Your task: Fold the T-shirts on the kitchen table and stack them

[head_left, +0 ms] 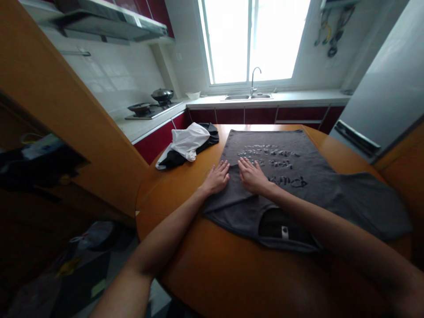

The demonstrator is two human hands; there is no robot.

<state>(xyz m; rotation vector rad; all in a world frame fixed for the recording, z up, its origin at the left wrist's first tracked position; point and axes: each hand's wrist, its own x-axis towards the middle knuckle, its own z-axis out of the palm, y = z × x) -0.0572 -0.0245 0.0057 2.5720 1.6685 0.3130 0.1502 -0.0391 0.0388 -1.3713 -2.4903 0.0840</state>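
A dark grey T-shirt (318,163) with raised dark lettering lies spread on the round wooden table, its neck opening towards me. Its right sleeve reaches out over the table's right side; the left sleeve does not show and seems folded in. My left hand (217,177) rests flat at the shirt's left edge, fingers stretched out. Just to the right of it, my right hand (252,176) lies palm down on the shirt beside the lettering, fingers extended. Neither hand grips the cloth. A small white label (285,232) shows inside the collar.
White and black garments (190,140) lie in a heap on the far left of the wooden table (179,198). Beyond stand a stove with pans (162,95), a sink (236,97) under the window, and a fridge (380,84) at right. Bags (96,234) lie on the floor at left.
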